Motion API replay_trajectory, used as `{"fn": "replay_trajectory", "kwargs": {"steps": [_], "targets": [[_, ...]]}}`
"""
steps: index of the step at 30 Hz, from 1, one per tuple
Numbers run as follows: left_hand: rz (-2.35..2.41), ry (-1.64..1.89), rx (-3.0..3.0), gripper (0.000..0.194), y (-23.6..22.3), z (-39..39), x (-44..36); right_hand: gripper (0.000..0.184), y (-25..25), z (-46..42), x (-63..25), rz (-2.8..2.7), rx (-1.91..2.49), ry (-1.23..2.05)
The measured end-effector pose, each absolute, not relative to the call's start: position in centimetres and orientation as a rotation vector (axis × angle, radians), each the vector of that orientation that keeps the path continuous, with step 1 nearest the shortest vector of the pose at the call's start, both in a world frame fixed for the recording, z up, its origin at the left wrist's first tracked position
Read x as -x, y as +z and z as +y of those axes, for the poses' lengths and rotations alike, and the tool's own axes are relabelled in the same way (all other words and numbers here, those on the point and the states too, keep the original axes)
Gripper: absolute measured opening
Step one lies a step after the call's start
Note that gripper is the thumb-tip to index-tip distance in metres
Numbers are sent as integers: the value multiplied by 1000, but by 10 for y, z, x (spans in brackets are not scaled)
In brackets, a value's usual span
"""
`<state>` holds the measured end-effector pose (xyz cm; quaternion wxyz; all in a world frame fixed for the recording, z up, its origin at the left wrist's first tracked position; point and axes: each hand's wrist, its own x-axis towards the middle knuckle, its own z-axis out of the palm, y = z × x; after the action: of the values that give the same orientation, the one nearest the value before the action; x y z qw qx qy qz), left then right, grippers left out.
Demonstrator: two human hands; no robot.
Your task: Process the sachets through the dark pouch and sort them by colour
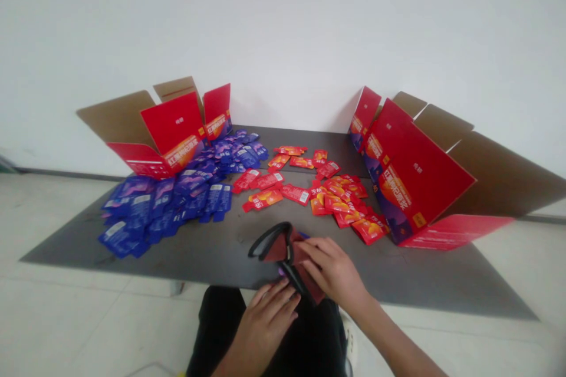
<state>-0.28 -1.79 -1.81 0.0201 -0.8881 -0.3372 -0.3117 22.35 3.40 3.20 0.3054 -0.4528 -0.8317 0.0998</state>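
In the head view, the black-edged maroon item (pixel 277 249) sits between the hands, above the near edge of the table (pixel 212 253); it could slip into the lap if the fingertip hold loosened, since its rear end appears to overhang that edge. The right hand (pixel 331 268) pinches its right side; the left hand (pixel 270 318) lies against its lower black part, whether gripping I cannot tell. Its long axis slants from ahead of the left fingers back toward the right wrist; which end is its front is unclear.

Forearms (pixel 400 335) cropped below, brown item (pixel 277 250) partly hidden by right grip (pixel 333 268), blue sachets (pixel 141 209) with illegible print
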Motion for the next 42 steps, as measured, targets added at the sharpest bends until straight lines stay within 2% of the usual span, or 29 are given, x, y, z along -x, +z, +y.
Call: {"fn": "replay_trajectory", "kwargs": {"steps": [4,10,17,24,30,37,42], "targets": [[-1040,-1010,2770,40,-22,-11,3,32,23,60,-216,-2372,1183,233],[-1054,-1169,2771,37,-18,-6,0,28,34,94,-236,-2273,1341,16],[-1218,-1180,2826,42,-20,-10,-4,35,26,49,-206,-2431,1083,228],[-1150,-1184,2788,38,-19,-8,-3,30,33,94,-237,-2277,1292,7],[-1231,-1125,2862,45,-21,-10,-2,34,26,51,-212,-2448,1094,182],[-1150,-1230,2810,38,-20,-7,-3,29,31,99,-240,-2290,1285,31],[-1247,-1260,2810,43,-18,-9,-6,35,32,51,-211,-2425,1100,209]]}}
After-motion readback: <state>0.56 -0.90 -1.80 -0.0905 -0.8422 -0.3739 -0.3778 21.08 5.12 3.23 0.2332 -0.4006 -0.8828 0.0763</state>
